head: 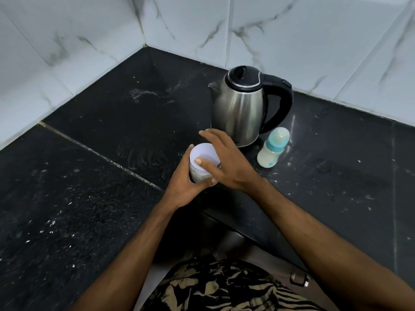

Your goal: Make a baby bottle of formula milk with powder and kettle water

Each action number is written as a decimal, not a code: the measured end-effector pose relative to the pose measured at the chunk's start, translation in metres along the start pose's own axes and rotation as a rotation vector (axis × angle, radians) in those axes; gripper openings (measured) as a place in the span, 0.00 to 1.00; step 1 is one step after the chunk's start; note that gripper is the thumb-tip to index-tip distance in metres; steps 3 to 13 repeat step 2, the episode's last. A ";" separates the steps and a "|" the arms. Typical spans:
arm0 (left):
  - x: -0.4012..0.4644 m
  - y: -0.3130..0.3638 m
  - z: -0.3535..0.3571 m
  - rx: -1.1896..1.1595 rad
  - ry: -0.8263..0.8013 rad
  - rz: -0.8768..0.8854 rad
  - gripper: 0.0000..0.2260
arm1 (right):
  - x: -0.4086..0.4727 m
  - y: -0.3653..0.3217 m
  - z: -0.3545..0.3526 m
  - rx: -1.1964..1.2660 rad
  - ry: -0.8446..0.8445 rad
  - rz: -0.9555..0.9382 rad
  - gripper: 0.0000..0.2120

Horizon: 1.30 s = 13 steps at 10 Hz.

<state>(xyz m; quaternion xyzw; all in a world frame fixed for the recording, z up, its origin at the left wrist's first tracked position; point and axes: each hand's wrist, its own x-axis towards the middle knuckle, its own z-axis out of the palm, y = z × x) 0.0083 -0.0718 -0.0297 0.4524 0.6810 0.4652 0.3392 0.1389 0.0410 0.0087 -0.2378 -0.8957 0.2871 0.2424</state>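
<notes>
My left hand (pixel 183 187) wraps the powder jar (pixel 203 163) to steady it while my right hand (pixel 226 163) lies flat-fingered over its white lid; the filled baby bottle (pixel 272 149) and kettle (pixel 241 108) stand just beyond

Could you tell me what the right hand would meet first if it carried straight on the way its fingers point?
Probably nothing close: the right hand points up-left over the white container, passing left of the kettle; depth is unclear.

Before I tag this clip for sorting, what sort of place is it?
Most likely a home kitchen corner: a dark stone countertop meets marble-look wall tiles, with a steel electric kettle and a capped baby bottle standing on it.
</notes>
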 end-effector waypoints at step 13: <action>0.010 0.011 0.001 0.007 0.216 0.069 0.38 | 0.006 0.009 -0.043 -0.221 0.441 0.075 0.12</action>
